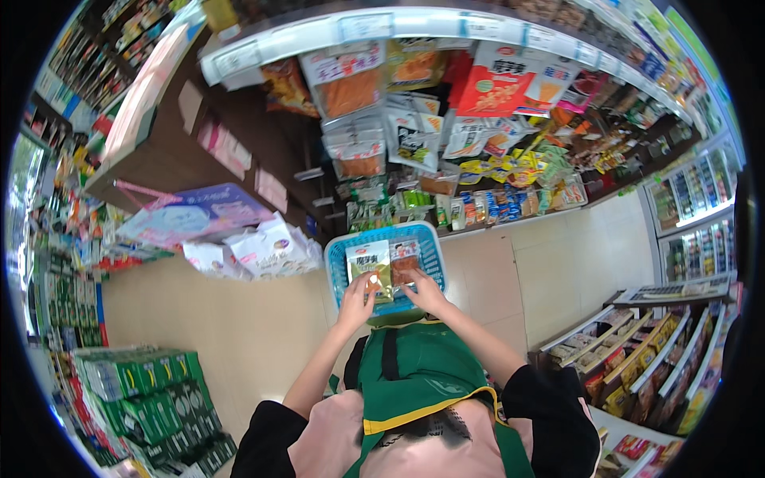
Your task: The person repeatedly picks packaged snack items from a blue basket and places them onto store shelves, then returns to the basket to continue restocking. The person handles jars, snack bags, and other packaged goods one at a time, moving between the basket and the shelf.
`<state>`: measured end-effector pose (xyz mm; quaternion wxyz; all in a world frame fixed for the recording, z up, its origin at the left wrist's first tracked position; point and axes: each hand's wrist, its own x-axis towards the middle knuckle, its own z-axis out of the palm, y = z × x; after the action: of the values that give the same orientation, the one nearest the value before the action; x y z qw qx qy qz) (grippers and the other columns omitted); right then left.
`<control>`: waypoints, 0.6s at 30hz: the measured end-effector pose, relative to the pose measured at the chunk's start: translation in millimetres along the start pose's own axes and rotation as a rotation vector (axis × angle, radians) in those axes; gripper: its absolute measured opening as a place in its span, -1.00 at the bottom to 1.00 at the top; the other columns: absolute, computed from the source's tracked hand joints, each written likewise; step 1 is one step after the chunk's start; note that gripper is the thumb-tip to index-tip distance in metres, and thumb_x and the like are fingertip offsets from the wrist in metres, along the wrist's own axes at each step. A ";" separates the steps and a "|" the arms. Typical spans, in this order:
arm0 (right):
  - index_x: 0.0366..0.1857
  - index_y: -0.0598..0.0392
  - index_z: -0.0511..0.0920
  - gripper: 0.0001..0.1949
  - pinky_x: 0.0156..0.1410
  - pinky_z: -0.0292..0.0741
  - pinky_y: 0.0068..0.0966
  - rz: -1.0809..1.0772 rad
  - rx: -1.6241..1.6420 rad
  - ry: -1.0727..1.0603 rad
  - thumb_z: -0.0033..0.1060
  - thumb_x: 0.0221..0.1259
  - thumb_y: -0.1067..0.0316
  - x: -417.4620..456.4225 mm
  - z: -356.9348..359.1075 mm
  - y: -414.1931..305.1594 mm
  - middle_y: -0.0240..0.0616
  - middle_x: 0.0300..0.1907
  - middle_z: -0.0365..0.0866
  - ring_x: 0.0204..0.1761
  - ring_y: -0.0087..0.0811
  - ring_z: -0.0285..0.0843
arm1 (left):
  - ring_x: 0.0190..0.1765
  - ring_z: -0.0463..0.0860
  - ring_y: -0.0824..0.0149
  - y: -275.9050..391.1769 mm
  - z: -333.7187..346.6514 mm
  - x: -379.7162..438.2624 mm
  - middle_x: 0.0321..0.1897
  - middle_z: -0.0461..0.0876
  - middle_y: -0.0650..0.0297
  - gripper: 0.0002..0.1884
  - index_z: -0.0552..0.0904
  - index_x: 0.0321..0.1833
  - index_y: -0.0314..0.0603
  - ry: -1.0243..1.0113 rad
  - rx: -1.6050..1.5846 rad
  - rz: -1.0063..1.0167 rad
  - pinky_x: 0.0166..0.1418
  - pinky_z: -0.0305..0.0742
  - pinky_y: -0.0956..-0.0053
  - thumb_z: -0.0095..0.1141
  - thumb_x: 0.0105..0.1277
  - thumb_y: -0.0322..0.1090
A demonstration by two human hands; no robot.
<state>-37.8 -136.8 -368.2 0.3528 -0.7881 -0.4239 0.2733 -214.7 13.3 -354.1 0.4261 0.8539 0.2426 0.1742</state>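
In front of me is a blue plastic basket point(439, 254) with snack pouches lying flat in it. One is a white and gold-green snack pouch point(369, 258) bearing writing. Beside it on the right lies a clear-windowed pouch point(406, 257) of reddish-brown food. My left hand point(357, 299) is over the lower left part of the white and gold-green pouch, with fingers touching its face. On the reddish-brown pouch's lower part rest the fingers of my right hand point(425, 293). Whether either hand grips its pouch cannot be made out.
Hanging snack packets point(412, 131) fill the shelf ahead, below a white price rail point(418, 24). White paper bags point(275, 248) jut out at left. Green cartons point(149, 382) are stacked lower left. A slanted snack rack point(633, 352) stands at right, glass-doored coolers point(693, 203) beyond.
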 end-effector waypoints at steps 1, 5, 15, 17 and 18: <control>0.22 0.11 0.58 -0.59 0.21 0.61 -0.12 -0.013 0.033 0.026 0.36 0.30 0.34 -0.4 -12.9 -6.7 0.03 0.08 0.68 0.17 0.10 0.66 | 0.26 0.62 -0.23 6.2 0.6 4.5 0.24 0.62 -0.16 -0.55 0.53 0.34 -0.29 -0.012 -0.019 0.018 0.35 0.53 0.08 0.17 0.39 -0.47; 0.21 0.12 0.60 -0.61 0.15 0.65 -0.22 -0.156 0.045 0.298 0.34 0.30 0.38 12.3 -67.4 -3.0 0.00 0.09 0.69 0.10 -0.02 0.70 | 0.27 0.64 -0.19 39.7 6.6 49.0 0.23 0.66 -0.10 -0.60 0.58 0.31 -0.28 0.009 -0.052 0.106 0.37 0.52 0.09 0.16 0.42 -0.45; 0.25 0.20 0.51 -0.57 0.45 0.44 -0.16 -0.365 0.058 0.800 0.29 0.29 0.45 129.6 -244.3 -25.3 0.13 0.34 0.51 0.38 0.15 0.48 | 0.33 0.64 -0.07 157.1 -6.8 243.7 0.28 0.67 -0.05 -0.60 0.56 0.38 -0.29 0.176 -0.226 0.220 0.40 0.50 0.19 0.09 0.53 -0.39; 0.45 0.08 0.39 -0.42 0.37 0.51 -0.19 -0.383 -0.029 0.940 0.31 0.33 0.43 163.2 -272.3 -16.0 0.02 0.48 0.40 0.49 0.04 0.39 | 0.37 0.62 -0.04 157.7 1.8 286.0 0.35 0.62 -0.04 -0.55 0.50 0.46 -0.29 0.231 -0.219 0.321 0.44 0.48 0.18 0.08 0.56 -0.35; 0.48 0.09 0.34 -0.38 0.40 0.49 -0.20 -0.368 0.004 0.966 0.31 0.34 0.41 182.1 -284.2 -11.3 0.04 0.49 0.38 0.49 0.03 0.38 | 0.39 0.61 -0.04 162.3 5.6 304.0 0.38 0.60 -0.05 -0.53 0.48 0.48 -0.28 0.234 -0.217 0.309 0.44 0.48 0.17 0.07 0.57 -0.34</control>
<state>253.7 -67.8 -212.3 0.5518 -0.7363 -0.3438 -0.1875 81.0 96.5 -198.0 0.4526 0.8042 0.1364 0.3604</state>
